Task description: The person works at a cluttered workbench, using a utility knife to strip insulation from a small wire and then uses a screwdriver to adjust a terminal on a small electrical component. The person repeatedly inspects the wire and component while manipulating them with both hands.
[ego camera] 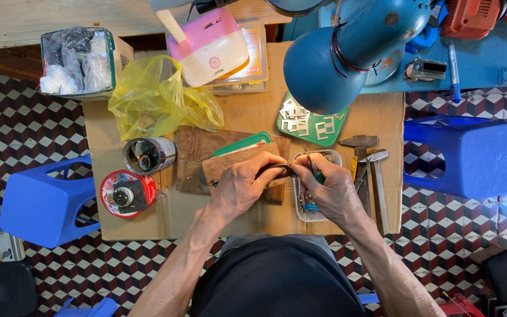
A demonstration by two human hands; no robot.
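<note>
My left hand [243,185] pinches a small dark flat piece [281,171] over a wooden block [230,166] on the cardboard sheet [171,214]. My right hand [333,191] meets it from the right, closed on a thin tool with a green handle [318,174] whose tip touches the dark piece. Both hands hover above a clear plastic tray [301,210] holding small parts. A green card edge [243,142] lies just behind the block.
A blue desk lamp [347,50] hangs over the back. Hammers [366,158] lie right of the tray, a tin can [148,155] and red lid [127,194] on the left, a yellow bag [154,100] behind. Blue stools [470,155] [42,202] stand on both sides.
</note>
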